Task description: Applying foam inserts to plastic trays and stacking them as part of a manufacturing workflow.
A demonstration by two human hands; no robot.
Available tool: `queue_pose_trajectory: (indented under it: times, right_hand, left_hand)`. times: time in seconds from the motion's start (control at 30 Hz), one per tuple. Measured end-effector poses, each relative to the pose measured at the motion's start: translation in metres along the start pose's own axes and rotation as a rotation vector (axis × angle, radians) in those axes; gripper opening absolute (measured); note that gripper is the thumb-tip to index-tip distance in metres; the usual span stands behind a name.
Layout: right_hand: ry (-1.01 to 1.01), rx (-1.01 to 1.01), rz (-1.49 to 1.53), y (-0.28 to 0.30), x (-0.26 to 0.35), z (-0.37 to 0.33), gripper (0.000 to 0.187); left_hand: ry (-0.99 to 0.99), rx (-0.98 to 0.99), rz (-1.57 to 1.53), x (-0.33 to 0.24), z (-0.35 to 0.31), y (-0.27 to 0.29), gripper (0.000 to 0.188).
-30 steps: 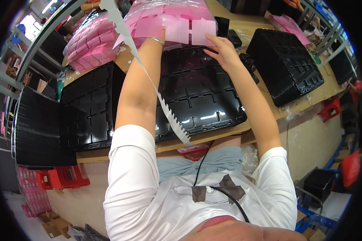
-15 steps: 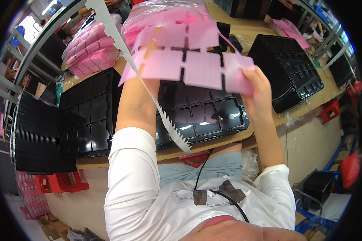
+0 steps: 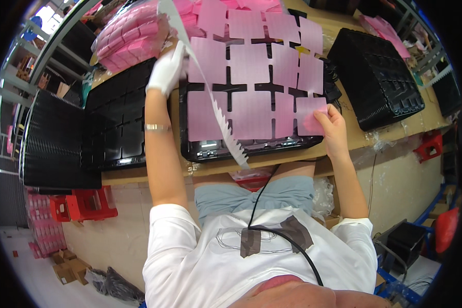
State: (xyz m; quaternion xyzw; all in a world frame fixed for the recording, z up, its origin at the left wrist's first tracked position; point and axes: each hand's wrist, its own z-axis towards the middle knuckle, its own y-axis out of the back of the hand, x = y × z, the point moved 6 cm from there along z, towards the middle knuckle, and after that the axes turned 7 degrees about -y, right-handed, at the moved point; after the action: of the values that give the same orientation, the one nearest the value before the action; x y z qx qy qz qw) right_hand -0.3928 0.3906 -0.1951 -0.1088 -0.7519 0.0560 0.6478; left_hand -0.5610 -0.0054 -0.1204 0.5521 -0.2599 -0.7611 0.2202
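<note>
Now my gloved left hand (image 3: 167, 69) and bare right hand (image 3: 329, 123) pinch opposite edges of the thin, floppy pink die-cut sheet of joined squares (image 3: 256, 77), held over the black moulded plastic tray (image 3: 210, 151); it looks light and tearable, best gripped at corners.

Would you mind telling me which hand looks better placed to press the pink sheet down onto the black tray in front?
Probably the right hand: it pinches the pink sheet at its near corner, just over the black tray rim. The gloved left hand holds the far edge, raised higher.
</note>
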Motion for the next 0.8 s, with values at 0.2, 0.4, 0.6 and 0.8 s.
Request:
queue_pose_trajectory:
  times: [0.2, 0.4, 0.6, 0.8]
  right_hand:
    - [0.002, 0.007, -0.169, 0.007, -0.019, 0.017, 0.007]
    - [0.082, -0.049, -0.424, -0.001, -0.023, 0.03, 0.014]
    - [0.131, -0.188, -0.661, -0.011, -0.002, 0.029, 0.019]
    - [0.195, -0.232, -0.694, -0.008, -0.003, 0.022, 0.02]
  left_hand:
    - [0.397, 0.243, -0.723, -0.02, -0.145, -0.058, 0.086]
    - [0.311, 0.123, -0.715, -0.051, -0.154, -0.086, 0.071]
    - [0.079, 0.28, 0.051, -0.073, -0.116, -0.112, 0.105]
    - [0.043, 0.061, -0.144, -0.048, -0.104, -0.118, 0.048]
